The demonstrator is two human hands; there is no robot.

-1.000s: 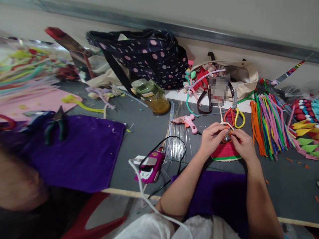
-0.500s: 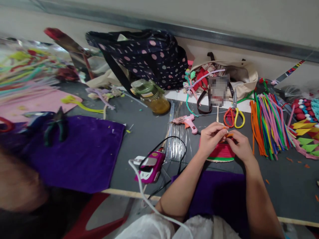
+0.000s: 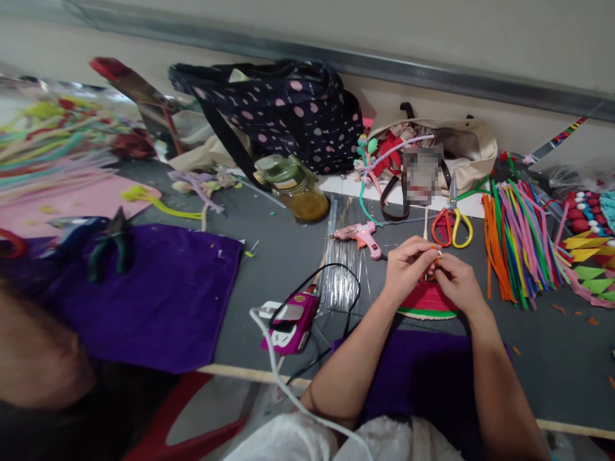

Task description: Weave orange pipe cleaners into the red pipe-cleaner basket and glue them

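Note:
My left hand and my right hand meet over a red fan-shaped craft piece with a green rim on the grey table. Both pinch a thin orange pipe cleaner at the top of that piece, fingers closed. A thin wooden stick rises from behind the hands. A pink glue gun lies just left of my left hand. Red and yellow scissors lie just beyond my hands.
A bundle of coloured pipe cleaners lies right. A purple cloth, a jar, a spotted bag, a beige bag, a magenta device with cables and clear sticks surround. Another person's head is at lower left.
My hands have stayed over the red piece, with the fingers drawing closer on the orange pipe cleaner. The red piece shifted slightly left, then back.

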